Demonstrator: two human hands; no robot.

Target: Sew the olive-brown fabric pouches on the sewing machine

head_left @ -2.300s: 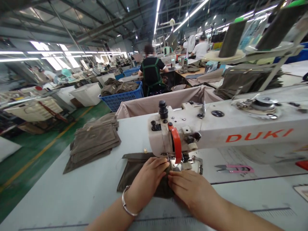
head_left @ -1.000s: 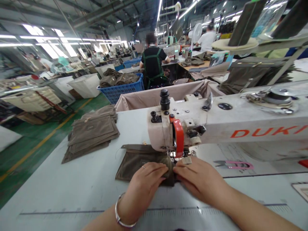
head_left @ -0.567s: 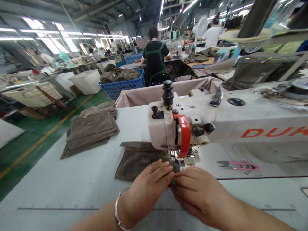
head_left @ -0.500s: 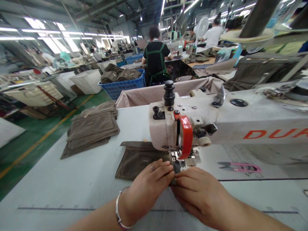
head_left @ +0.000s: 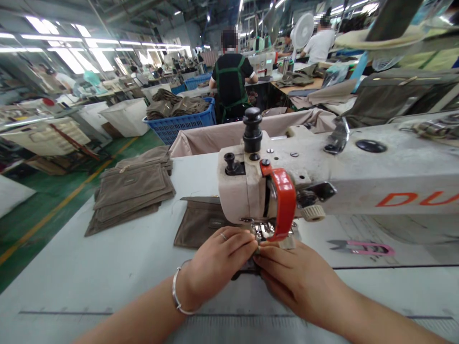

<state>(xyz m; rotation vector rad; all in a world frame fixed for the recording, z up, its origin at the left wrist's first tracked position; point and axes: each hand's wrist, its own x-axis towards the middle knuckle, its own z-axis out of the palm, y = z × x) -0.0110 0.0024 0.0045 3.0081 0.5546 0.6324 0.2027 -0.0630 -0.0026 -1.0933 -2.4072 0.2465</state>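
A flat brown fabric pouch (head_left: 199, 223) with a small label lies under the head of a white sewing machine (head_left: 238, 191). My left hand (head_left: 218, 263), with a ring and a silver bangle, is closed on the pouch's right edge just in front of the presser foot (head_left: 261, 230). Opposite it, my right hand (head_left: 294, 272) pinches the same edge, its fingertips almost touching the left ones. The fingers cover the gripped edge, and the red guard (head_left: 285, 203) hides part of the needle area.
Similar brown pouches (head_left: 132, 186) are stacked on the table's left. Pink-handled thread snips (head_left: 362, 247) lie right of my right hand. Behind the machine are a fabric-lined bin (head_left: 201, 139) and a blue basket (head_left: 182, 126) of brown pieces. A co-worker (head_left: 233, 81) sits beyond.
The pouch has slid away from me under the machine head, and both hands have moved slightly forward with it. The view has shifted a little.
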